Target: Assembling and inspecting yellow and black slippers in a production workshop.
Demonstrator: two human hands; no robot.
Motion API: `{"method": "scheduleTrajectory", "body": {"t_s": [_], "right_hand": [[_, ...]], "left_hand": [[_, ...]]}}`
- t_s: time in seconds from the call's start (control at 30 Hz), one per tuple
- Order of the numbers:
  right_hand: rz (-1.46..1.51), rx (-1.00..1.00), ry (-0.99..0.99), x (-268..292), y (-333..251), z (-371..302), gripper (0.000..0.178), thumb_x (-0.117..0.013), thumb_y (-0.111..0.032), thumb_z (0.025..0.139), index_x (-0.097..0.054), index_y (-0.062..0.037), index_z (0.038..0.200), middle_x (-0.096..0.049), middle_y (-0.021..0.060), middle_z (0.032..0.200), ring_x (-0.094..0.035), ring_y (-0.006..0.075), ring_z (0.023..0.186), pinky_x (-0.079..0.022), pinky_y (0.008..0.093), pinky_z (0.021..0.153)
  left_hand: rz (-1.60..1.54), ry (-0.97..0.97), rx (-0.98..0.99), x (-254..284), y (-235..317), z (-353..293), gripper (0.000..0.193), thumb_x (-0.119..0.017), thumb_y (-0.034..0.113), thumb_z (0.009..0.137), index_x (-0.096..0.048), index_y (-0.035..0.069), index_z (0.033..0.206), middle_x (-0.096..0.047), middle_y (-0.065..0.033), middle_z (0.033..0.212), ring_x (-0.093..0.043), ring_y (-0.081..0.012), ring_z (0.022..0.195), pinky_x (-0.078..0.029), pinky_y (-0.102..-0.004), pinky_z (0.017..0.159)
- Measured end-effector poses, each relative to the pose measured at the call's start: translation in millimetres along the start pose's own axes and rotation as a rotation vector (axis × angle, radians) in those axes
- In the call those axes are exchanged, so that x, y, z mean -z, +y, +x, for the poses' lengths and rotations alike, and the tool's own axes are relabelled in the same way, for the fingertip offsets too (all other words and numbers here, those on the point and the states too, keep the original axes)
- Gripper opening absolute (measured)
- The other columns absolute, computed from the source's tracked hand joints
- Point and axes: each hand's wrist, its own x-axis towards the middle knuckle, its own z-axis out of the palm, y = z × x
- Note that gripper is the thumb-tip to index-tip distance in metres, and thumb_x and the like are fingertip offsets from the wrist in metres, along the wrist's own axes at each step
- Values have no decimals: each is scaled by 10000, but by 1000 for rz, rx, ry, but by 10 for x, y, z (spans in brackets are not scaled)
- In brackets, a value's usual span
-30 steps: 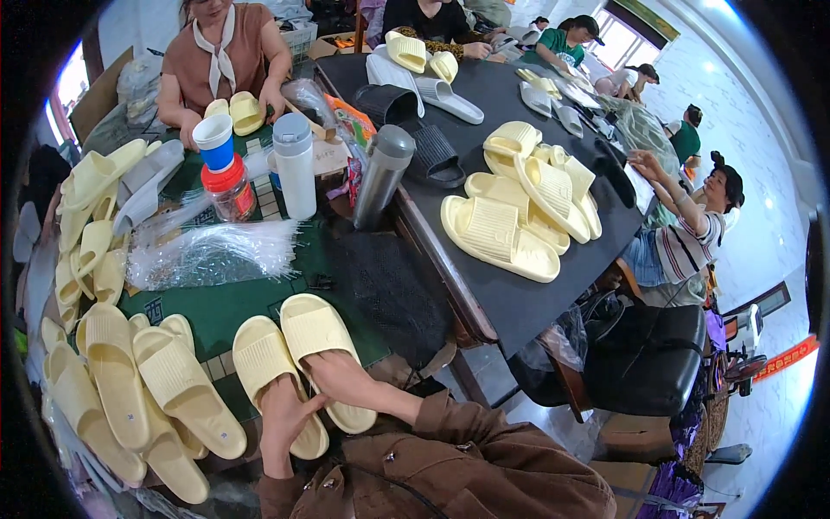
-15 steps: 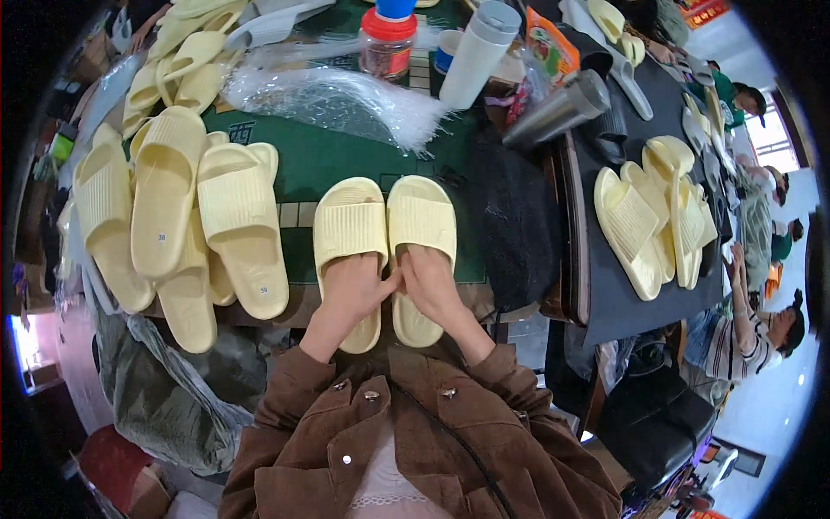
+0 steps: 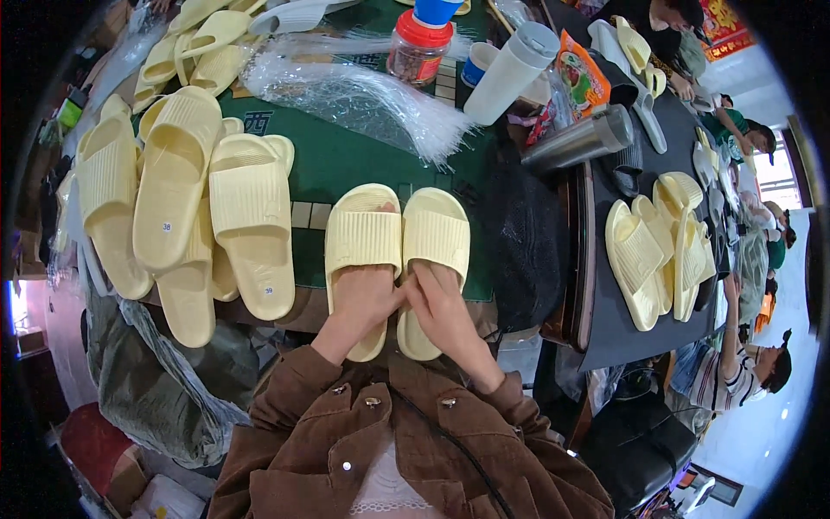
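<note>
Two pale yellow slide slippers lie side by side at the table's near edge, toes pointing away from me. My left hand [image 3: 361,301] reaches under the ribbed strap of the left slipper [image 3: 364,239]. A bit of its fingers shows in the toe opening; the rest is hidden by the strap. Into the right slipper [image 3: 437,233] goes my right hand [image 3: 450,313], its fingertips tucked under the strap's rear edge and out of sight. Both hands are closed about the slippers, thumbs nearly meeting between them.
Several yellow slippers [image 3: 177,186] overlap at the left, with more at the far left. Beyond the pair lie clear plastic strands [image 3: 363,108], a red-lidded jar [image 3: 418,52], a white bottle [image 3: 512,73] and a steel tumbler [image 3: 579,138]. Another slipper group [image 3: 635,259] rests on the right-hand table. Other people [image 3: 743,368] sit farther right.
The view has shifted, so most things appear moved slightly right and down. My right hand is angled a little more, its fingers less deep under the strap. Both slippers stay together.
</note>
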Motion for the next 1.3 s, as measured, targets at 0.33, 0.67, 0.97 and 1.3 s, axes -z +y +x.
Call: {"method": "scheduleTrajectory", "body": {"t_s": [0.33,0.67,0.97,1.3], "right_hand": [[100,29,117,409,58,763,211,-622,-68,859,-643,-20,1063,-667,143,954,-658,284,814,-513,338,688],[-142,-236,-8,-219,481,1311,181,-640,-211,793,-685,-91,922,-656,126,962,-638,320,904,-512,448,763],[217,31,278,-128,370,1267,84,-603,-49,824,-660,-29,882,-662,115,871,-635,306,837,-508,379,731],[391,98,-19,-235,425,1260,94,-573,-82,823,-630,-8,809,-600,158,829,-598,339,797,-480,415,716]], "left_hand": [[92,247,-133,4,-15,40,508,-557,460,867,-642,-34,949,-648,-198,828,-641,-348,735,-516,-423,681],[37,91,35,-60,12,15,542,-556,481,858,-629,-35,1009,-648,-232,854,-637,-392,750,-513,-461,686],[154,23,64,-100,-35,29,569,-543,489,872,-640,-57,998,-651,-249,935,-630,-403,856,-479,-471,797],[171,95,22,-44,28,44,586,-548,500,867,-648,-74,928,-640,-269,919,-621,-423,842,-485,-469,772]]}}
